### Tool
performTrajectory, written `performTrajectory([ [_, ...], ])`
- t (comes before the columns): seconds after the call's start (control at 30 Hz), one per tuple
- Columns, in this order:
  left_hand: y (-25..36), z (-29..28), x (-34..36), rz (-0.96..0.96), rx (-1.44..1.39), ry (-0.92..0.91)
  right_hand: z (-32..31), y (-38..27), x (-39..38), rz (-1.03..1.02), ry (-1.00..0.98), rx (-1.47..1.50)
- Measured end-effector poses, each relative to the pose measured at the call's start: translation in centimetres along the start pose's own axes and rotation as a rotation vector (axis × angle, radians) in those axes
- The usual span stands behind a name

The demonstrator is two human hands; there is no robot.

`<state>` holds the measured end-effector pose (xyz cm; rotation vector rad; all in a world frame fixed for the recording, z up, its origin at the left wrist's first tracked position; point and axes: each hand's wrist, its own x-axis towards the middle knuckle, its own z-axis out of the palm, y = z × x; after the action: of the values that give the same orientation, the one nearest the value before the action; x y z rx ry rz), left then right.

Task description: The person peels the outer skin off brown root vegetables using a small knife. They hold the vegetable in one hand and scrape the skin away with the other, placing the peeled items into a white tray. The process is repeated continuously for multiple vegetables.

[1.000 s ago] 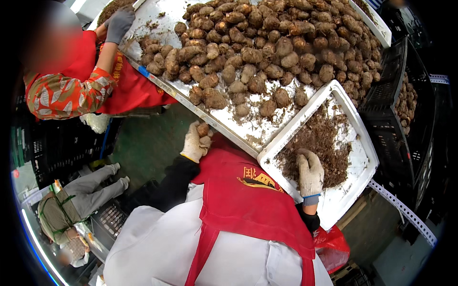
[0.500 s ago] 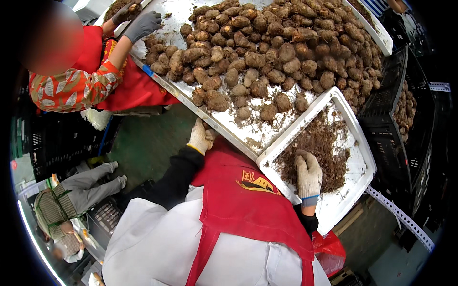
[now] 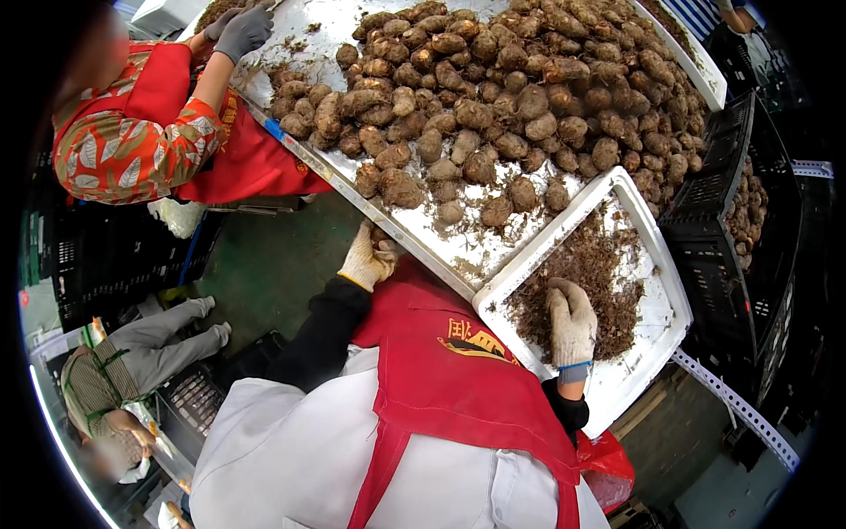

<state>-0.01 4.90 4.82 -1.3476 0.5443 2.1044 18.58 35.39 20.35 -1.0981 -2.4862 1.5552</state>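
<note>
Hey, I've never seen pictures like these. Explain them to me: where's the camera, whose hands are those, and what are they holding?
There's no machine here, just a person wearing pale gloves. The camera sits on their head and looks down, so their own apron shows at the bottom. Its very wide lens bends straight edges near the rim.

The left hand, near the table edge, holds a brown tuber, mostly hidden by the fingers. The right hand is over brown fibrous scraps in a white tray; whether it grips anything is hidden.

On the white table lies a big pile of tubers. The grey-gloved hand at upper left belongs to a co-worker.
</note>
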Motion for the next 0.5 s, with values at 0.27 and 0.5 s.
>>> performTrajectory([
  [0.27,-0.1,-0.3,-6.6,0.239,0.373,-0.178,-0.1,-0.1,-0.7,0.064,0.006,-0.036],
  [0.5,-1.1,3.9,-10.7,0.128,0.435,-0.557,0.5,-0.9,0.6,-0.137,0.021,-0.053],
])
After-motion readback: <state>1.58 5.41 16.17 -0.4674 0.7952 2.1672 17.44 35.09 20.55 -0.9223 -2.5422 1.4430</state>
